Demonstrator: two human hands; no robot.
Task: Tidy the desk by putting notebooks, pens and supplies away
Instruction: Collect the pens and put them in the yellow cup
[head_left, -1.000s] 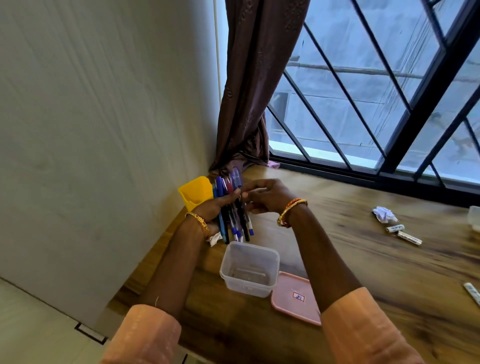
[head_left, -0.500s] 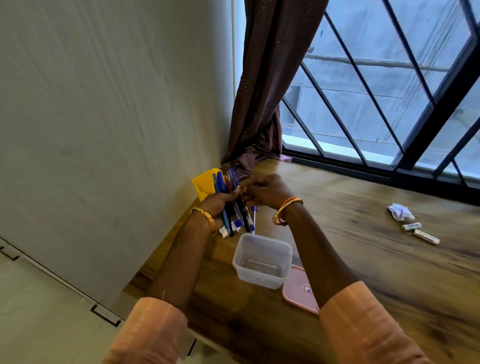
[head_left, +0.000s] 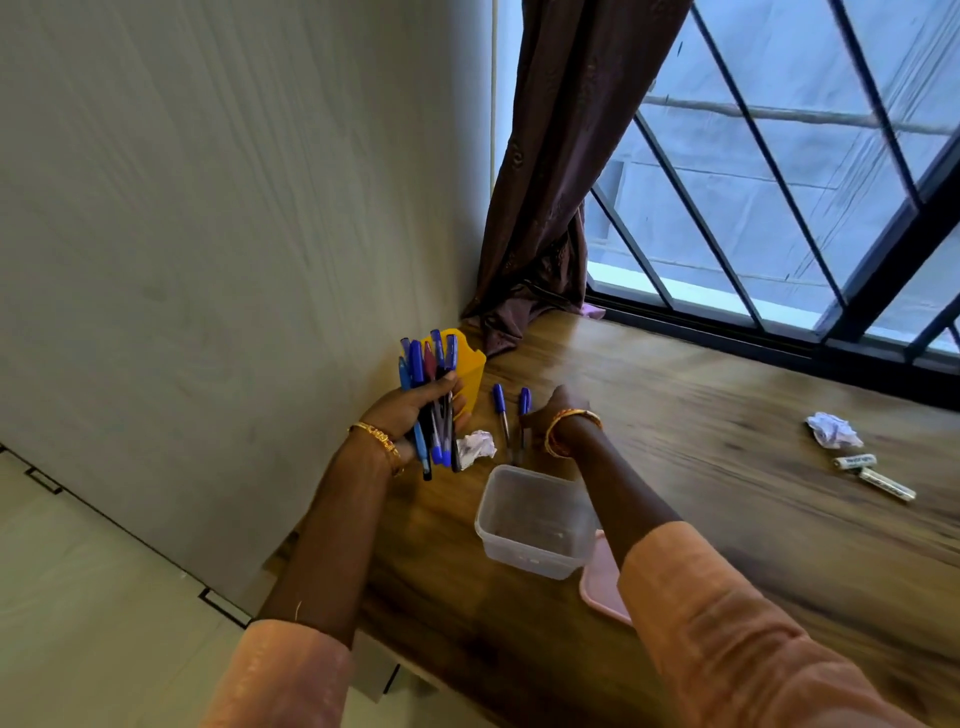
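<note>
My left hand (head_left: 415, 410) grips a bundle of several blue and red pens (head_left: 434, 395), held upright just in front of a yellow cup (head_left: 472, 376) that stands by the wall. Two blue-capped pens (head_left: 501, 415) lie loose on the wooden desk (head_left: 701, 415) to the right of the cup. My right hand (head_left: 563, 408) hovers beside the right-hand pen (head_left: 523, 415) with loose fingers, its thumb side next to the pen, holding nothing. A clear plastic container (head_left: 535, 519) stands open near the desk's front edge.
A pink lid (head_left: 600, 582) lies beside the container, partly under my right arm. One crumpled paper (head_left: 475, 444) lies by the pens, another (head_left: 834, 428) at the far right with two white sticks (head_left: 872, 473). A brown curtain (head_left: 540, 218) hangs in the corner by the window.
My hands have come apart. Two pens that were in the bundle now lie on the desk, and my right hand has moved right and down beside them. The left still holds the rest.
</note>
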